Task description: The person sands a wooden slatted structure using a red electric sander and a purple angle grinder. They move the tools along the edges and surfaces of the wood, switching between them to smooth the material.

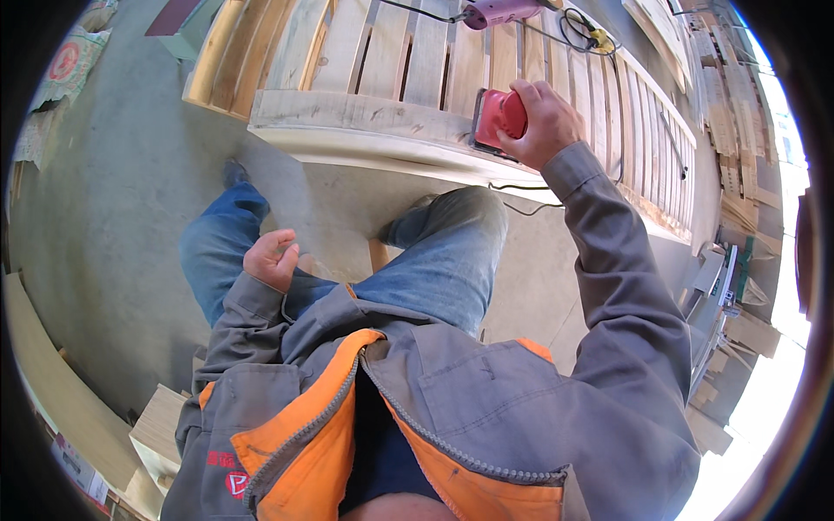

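My right hand [547,122] grips a red electric sander [499,120]. The sander's dark base rests against the pale front board [365,117] of a slatted wooden frame, near that board's right part. A dark cord [530,211] hangs below the frame near my right wrist. My left hand [272,259] hovers over my left thigh, away from the wood. Its fingers are loosely bent, the thumb stands apart, and I see nothing in it.
Wooden slats [426,56] run back from the front board. On them lie a purple power tool [495,12] with a cord and a yellow plug [601,40]. Stacked timber [734,113] stands at the right. A sack [74,65] is at the far left, and boards [74,391] lie lower left.
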### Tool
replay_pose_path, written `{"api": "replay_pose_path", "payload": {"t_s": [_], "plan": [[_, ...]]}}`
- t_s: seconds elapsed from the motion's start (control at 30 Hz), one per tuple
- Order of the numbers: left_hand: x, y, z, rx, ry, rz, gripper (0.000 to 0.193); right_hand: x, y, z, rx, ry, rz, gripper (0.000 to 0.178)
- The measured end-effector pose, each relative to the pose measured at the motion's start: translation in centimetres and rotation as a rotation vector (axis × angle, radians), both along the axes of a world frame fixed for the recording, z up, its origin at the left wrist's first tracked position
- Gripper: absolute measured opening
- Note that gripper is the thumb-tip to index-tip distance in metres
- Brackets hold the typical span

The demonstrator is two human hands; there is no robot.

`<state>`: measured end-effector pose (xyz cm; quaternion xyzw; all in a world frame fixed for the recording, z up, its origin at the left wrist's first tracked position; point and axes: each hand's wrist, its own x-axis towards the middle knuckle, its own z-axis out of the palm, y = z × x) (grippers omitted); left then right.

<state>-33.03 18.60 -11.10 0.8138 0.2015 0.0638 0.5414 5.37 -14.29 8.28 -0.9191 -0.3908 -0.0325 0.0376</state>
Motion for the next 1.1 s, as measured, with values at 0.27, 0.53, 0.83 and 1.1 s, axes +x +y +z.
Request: {"api": "replay_pose_path", "payload": {"t_s": [0.27,0.53,0.83,1.1], "plan": [[0.2,0.3,0.3,-0.006,-0.004,0.008,0.028,-0.8,1.5,0.1,0.007,0.008,0.042,0.067],[0.3,0.4,0.5,-0.076,-0.001,0.012,0.028,-1.2,3.7,0.0,0.007,-0.001,0.063,0.064],[0.2,0.8,-0.3,-0.138,0.023,0.019,0.028,-1.5,5.9,0.0,0.001,-0.007,0.09,0.063],[0.7,0.7,0.7,-0.165,0.023,0.029,0.027,-2.2,7.4,0.0,0.014,0.007,0.117,0.067]]}}
